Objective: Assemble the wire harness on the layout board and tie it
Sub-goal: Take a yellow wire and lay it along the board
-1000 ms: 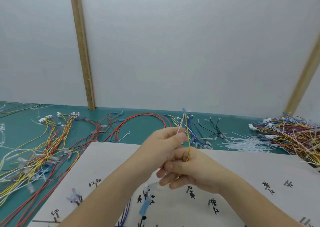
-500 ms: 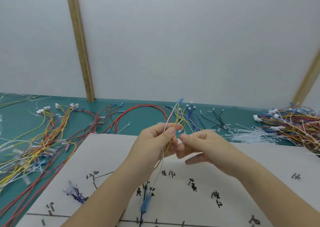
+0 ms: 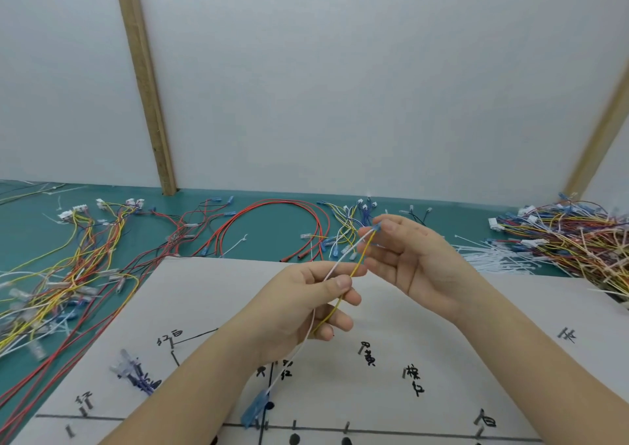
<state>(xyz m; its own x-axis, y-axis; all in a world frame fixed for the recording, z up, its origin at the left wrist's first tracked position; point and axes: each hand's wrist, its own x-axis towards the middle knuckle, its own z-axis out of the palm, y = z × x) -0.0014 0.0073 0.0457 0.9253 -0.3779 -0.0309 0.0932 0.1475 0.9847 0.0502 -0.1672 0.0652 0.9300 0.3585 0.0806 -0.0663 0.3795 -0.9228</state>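
Layout board [image 3: 425, 308]: a white sheet marked with black lines and handwritten characters lay on the green table [image 3: 41, 227], below both hands. Left hand [image 3: 299, 305]: raised over the board, forearm entering from the lower left, thumb and forefinger pinching two wires partway along their length, remaining fingers curled beneath. Right hand [image 3: 408, 257]: held higher and just to the right, palm facing the camera, thumb and forefinger pinching the wires' upper ends at a small blue terminal [image 3: 376, 228], other fingers loosely extended. White wire [image 3: 343, 259] and yellow wire [image 3: 362, 257]: one of each, running side by side between the two hands; the white one hung down to a blue sleeved connector [image 3: 254, 410] over the board's lower lines. One loose red wire bundle [image 3: 272, 227] arched on the table behind. White cable ties [image 3: 493, 261], too many to count, lay at the right.
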